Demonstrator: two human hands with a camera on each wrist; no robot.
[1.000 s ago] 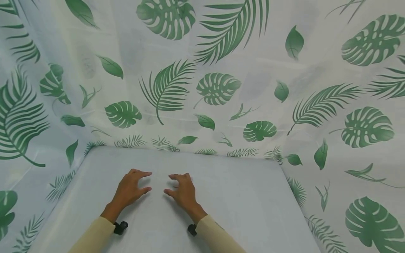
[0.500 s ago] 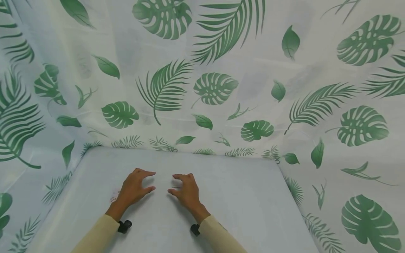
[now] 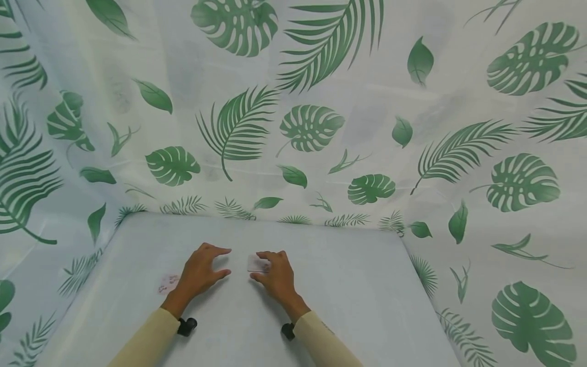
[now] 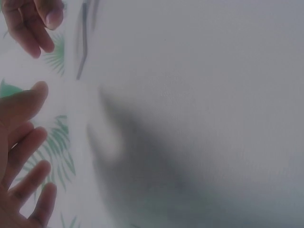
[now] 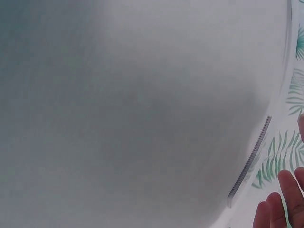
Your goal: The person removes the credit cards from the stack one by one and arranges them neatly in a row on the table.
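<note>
My right hand (image 3: pixel 279 275) is open, thumb and fingers curved well apart; it hides part of the right card (image 3: pixel 254 263), which lies at its ten o'clock over the white table (image 3: pixel 357 285). I can't tell whether my fingertips touch it. My left hand (image 3: pixel 198 271) is open too, parted in a loose C, with the left card (image 3: pixel 167 284) toward its eight o'clock, one edge lost against my wrist. Both cards are thin, flat and pale, with reddish marks too small to read. In the right wrist view a straight layered strip (image 5: pixel 249 161), probably the right card seen edge-on, lies at four o'clock; the frame cuts off my fingers there. A soft shadow (image 4: pixel 142 156) blurs the smooth tabletop. From eight round to four o'clock hangs a creased white sheet (image 3: pixel 371 109), leaf-printed in green.
</note>
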